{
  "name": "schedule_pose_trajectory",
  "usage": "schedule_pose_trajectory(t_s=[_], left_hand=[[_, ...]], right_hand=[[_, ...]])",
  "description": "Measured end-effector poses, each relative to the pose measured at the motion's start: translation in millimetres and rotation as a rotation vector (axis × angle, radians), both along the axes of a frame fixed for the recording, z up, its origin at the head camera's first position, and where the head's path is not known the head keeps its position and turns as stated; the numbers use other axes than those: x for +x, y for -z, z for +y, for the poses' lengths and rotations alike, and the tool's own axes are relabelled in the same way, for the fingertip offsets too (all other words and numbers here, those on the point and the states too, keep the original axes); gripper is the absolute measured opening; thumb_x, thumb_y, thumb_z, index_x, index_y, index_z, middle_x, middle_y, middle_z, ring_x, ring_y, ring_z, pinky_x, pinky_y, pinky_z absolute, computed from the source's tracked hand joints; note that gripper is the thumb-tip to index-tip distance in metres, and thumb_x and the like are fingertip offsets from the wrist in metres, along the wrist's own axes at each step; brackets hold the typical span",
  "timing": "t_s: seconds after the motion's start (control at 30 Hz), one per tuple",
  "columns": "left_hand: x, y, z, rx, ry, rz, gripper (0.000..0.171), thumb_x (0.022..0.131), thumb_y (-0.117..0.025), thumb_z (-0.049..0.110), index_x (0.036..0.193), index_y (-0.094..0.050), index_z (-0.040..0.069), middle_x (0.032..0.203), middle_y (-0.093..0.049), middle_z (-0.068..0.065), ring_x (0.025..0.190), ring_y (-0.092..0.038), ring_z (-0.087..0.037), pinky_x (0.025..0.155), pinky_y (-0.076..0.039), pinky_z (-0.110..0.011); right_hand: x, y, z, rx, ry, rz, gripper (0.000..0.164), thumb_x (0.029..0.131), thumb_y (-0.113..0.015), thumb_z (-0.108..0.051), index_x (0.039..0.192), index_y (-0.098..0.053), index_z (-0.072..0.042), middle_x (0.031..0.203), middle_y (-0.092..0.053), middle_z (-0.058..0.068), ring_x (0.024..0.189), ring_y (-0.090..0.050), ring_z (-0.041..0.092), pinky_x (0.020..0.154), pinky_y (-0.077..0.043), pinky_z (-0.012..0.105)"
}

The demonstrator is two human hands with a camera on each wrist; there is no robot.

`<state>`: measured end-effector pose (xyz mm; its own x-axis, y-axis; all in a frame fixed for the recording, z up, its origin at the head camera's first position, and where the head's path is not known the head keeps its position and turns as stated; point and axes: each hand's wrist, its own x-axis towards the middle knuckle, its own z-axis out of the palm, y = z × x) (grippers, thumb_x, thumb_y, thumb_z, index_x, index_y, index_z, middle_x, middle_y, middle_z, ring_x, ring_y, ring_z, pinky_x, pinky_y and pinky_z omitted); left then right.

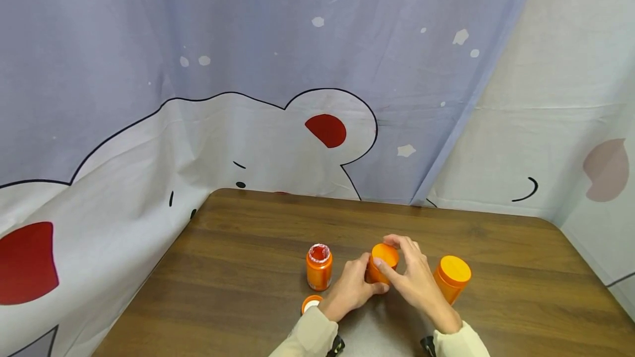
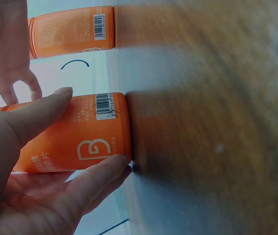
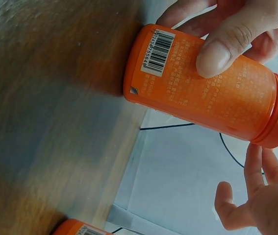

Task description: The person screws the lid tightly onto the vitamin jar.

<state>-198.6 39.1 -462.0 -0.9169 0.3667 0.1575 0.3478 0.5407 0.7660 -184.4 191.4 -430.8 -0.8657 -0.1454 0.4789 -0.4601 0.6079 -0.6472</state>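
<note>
An orange lidded bottle (image 1: 378, 275) stands upright on the table between both hands. My left hand (image 1: 351, 286) grips its body low down, thumb on the near side; a barcode and white lettering show in the left wrist view. My right hand (image 1: 416, 280) holds the bottle's orange lid (image 1: 384, 255) from above, thumb at one side and fingers at the far side. In the right wrist view, fingertips of the right hand (image 3: 271, 196) touch the lid's edge, while the left hand (image 3: 246, 29) is round the body.
Left of the hands stands an uncapped orange bottle (image 1: 319, 271) with a ragged silvery rim. A loose orange cap (image 1: 312, 303), white inside, lies nearer, partly behind the left sleeve. A lidded orange bottle (image 1: 451, 280) stands right of the right hand. A patterned curtain (image 1: 278, 142) borders the wooden table.
</note>
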Motion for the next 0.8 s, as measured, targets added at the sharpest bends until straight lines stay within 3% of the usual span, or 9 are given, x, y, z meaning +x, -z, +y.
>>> schedule_pose_trajectory(t_s=[0.17,0.47,0.6,0.8], left_hand=[[0.1,0.1,-0.2,0.003,-0.001,-0.002,0.049,0.072,-0.078,0.029,0.109,-0.054,0.008,0.094,-0.062,0.000,0.076,-0.055,-0.007,0.069,-0.046,-0.021],[-0.1,0.4,-0.5,0.007,-0.009,-0.013,0.048,0.072,-0.078,0.029,0.109,-0.055,0.009,0.095,-0.062,0.001,0.077,-0.055,-0.006,0.071,-0.047,-0.022],[-0.6,1.1,-0.4,0.020,-0.012,-0.023,0.048,0.072,-0.078,0.030,0.109,-0.056,0.010,0.095,-0.063,0.001,0.076,-0.056,-0.006,0.071,-0.047,-0.022],[-0.5,1.6,0.0,0.028,-0.016,-0.018,0.048,0.071,-0.079,0.029,0.109,-0.057,0.010,0.095,-0.064,0.001,0.076,-0.056,-0.006,0.071,-0.047,-0.022]], right_hand=[[1.5,-1.0,0.7,0.003,-0.006,-0.025,0.048,0.080,-0.070,-0.032,0.121,-0.051,-0.017,0.117,-0.055,-0.001,0.108,-0.043,0.017,0.087,-0.028,0.046],[0.7,0.8,3.6,-0.037,-0.095,-0.005,0.045,0.081,-0.069,-0.019,0.122,-0.050,-0.017,0.117,-0.056,-0.006,0.106,-0.049,0.016,0.089,-0.037,0.050],[0.0,1.9,3.6,-0.025,-0.086,0.016,0.044,0.081,-0.070,-0.020,0.121,-0.051,-0.017,0.115,-0.058,-0.005,0.105,-0.050,0.016,0.087,-0.037,0.049],[-0.4,2.9,2.6,-0.022,-0.043,0.034,0.044,0.077,-0.074,-0.024,0.116,-0.054,-0.017,0.110,-0.059,-0.003,0.101,-0.050,0.016,0.089,-0.028,0.049]])
